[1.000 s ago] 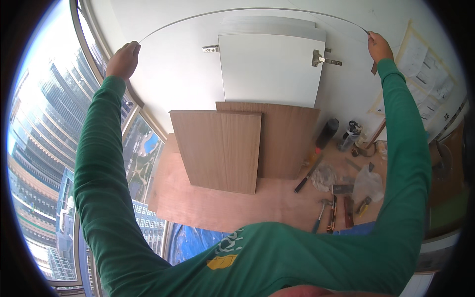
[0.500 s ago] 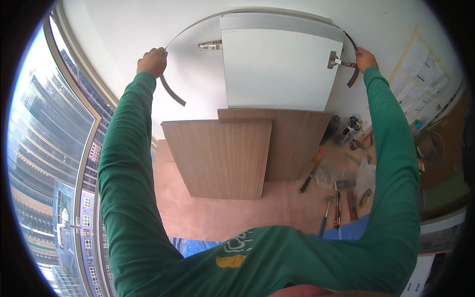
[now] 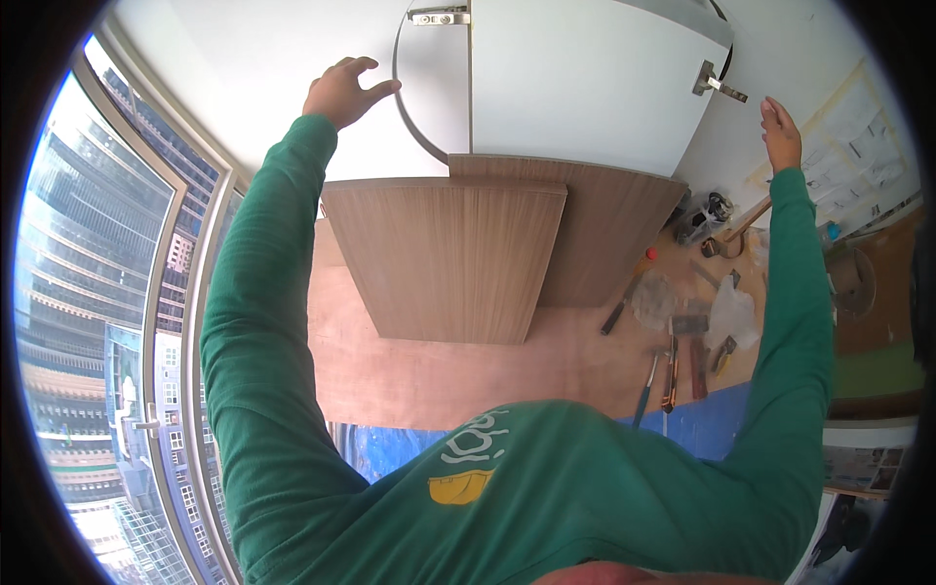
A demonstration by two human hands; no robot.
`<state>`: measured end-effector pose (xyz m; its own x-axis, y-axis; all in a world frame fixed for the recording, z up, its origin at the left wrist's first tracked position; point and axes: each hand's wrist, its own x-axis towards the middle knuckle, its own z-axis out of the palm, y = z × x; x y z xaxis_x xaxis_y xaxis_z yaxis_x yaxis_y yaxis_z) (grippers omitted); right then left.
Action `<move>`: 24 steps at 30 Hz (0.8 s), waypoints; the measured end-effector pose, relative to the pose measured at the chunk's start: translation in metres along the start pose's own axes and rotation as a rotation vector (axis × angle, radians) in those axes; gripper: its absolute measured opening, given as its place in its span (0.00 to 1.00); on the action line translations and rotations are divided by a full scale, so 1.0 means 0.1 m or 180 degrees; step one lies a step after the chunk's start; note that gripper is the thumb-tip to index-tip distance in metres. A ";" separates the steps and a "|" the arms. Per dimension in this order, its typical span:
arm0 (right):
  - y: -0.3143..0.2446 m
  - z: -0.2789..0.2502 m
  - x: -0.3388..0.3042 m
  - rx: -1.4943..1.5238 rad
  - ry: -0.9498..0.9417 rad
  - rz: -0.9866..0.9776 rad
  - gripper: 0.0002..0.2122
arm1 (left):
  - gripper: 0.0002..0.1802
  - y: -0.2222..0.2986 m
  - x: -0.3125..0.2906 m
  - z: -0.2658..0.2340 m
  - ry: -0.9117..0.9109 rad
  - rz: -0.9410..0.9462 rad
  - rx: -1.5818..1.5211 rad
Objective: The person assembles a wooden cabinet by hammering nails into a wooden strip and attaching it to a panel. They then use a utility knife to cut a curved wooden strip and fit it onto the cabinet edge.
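My left hand (image 3: 349, 92) is raised at the upper left, thumb and fingers spread. Its thumb tip is right beside a thin, dark bendy strip (image 3: 406, 115), possibly touching it. That strip curves down along the left of a white cabinet panel (image 3: 585, 88); its other end (image 3: 727, 60) shows behind the panel's right edge. My right hand (image 3: 780, 136) is in the air at the upper right, fingers stretched out and nothing in them. Nearest to it is a metal hinge (image 3: 720, 84) on the panel's right side. Another hinge (image 3: 439, 17) sticks out on the left.
Two wood-grain boards (image 3: 444, 263) (image 3: 609, 234) lean in front of the white panel. On the right floor lie a hammer (image 3: 647, 385), a clear plastic bag (image 3: 733, 312) and several other tools. A window (image 3: 97, 292) runs along the left; taped paper drawings (image 3: 843, 136) hang on the right wall.
Both hands have let go of the strip, which has sprung into a tighter curve round the panel. My right hand has moved outward and down. The view has tilted lower.
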<state>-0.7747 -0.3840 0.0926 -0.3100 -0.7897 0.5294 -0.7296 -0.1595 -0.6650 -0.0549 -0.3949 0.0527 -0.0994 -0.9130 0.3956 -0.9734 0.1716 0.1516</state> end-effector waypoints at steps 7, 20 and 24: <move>0.91 -0.02 -2.82 0.0747 0.0061 0.0996 0.18 | 0.29 0.21 -0.87 0.17 0.0414 0.0208 -0.0863; 1.17 -0.02 -5.84 -0.0080 -0.2351 0.1804 0.11 | 0.28 0.61 -1.76 0.57 0.0315 0.0543 -0.0233; 0.93 -0.01 -5.60 0.0147 -0.1865 0.2135 0.10 | 0.23 0.66 -1.95 0.45 0.0530 0.0579 -0.0315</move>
<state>-0.6694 0.0446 -0.2650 -0.2924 -0.8995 -0.3248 -0.4775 0.4316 -0.7653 -0.1091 -0.2221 -0.0551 -0.2274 -0.7918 0.5669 -0.9169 0.3701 0.1491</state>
